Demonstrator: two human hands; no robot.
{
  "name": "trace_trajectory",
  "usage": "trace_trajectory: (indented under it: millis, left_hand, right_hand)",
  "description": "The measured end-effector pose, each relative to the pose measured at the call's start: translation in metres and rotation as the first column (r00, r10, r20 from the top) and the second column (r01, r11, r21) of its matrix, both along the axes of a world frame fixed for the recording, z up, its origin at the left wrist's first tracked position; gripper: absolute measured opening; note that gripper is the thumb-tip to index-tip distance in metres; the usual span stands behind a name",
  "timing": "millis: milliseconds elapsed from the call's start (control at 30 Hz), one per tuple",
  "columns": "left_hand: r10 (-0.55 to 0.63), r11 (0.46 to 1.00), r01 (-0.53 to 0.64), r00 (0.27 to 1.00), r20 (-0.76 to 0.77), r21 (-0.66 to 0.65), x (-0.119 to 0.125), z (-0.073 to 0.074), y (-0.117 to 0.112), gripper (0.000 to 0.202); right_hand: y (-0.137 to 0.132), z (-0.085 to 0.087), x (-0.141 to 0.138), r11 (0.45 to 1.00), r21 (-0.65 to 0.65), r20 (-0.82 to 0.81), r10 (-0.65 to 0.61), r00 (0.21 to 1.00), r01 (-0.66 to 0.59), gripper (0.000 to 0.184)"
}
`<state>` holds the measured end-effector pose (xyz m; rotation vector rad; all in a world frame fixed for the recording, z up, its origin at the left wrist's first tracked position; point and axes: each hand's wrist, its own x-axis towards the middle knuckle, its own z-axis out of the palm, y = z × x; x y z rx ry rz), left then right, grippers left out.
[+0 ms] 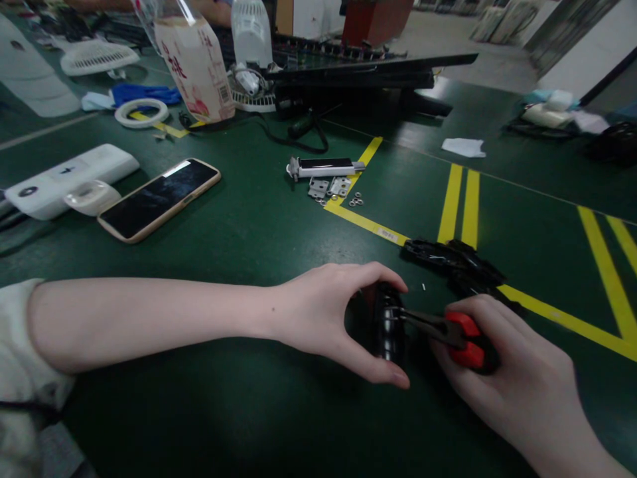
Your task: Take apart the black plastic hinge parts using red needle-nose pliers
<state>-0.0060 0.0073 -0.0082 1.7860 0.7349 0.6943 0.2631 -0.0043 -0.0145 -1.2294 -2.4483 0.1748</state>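
My left hand (pixel 343 318) grips a glossy black, rounded part (pixel 389 325) between the thumb below and the fingers above. What kind of part it is, I cannot make out. In my right hand (pixel 517 378) are pliers with red and black handles (pixel 465 338). Their narrow dark jaws reach left and touch the side of the black part. Several black parts (pixel 452 262) lie in a heap just beyond my right hand. A tiny pale piece (pixel 423 287) rests on the green table (pixel 239 411) between the heap and the black part.
Further back lie a white-and-black device (pixel 326 167), small metal plates (pixel 318 188) and several rings (pixel 355 199). To the left are a phone (pixel 162 199), a white device (pixel 74 176), a tape roll (pixel 142 113) and a drink bottle (pixel 196 66). Long black panels (pixel 368 73) stand behind.
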Motion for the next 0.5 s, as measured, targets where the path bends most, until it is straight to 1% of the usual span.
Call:
trace_trajectory:
  millis: [167,300,400,500]
  left_hand:
    - [-0.002,0.999,0.003,1.000,-0.029,0.039,-0.0002,-0.0006,0.0000,0.073]
    - [-0.017,0.998,0.020,0.999,-0.047,0.057,0.0000,0.0000,-0.0002,0.073]
    - [-0.038,0.996,0.042,0.998,-0.047,0.082,0.0001,-0.0002,0.0011,0.074]
    - [-0.063,0.992,0.066,0.997,-0.037,0.111,0.0001,-0.0012,0.0045,0.079]
  right_hand:
    - [-0.0038,-0.0026,-0.0037,0.999,0.011,-0.016,-0.034,0.999,0.035,0.010]
    - [-0.0041,-0.0030,-0.0031,1.000,0.017,0.014,0.024,1.000,-0.024,0.012]
    - [-0.0056,-0.0018,-0.0044,1.000,0.012,0.008,0.005,1.000,-0.005,0.010]
    - [-0.0084,-0.0005,-0.0074,1.000,0.004,0.001,-0.019,1.000,0.019,0.009]
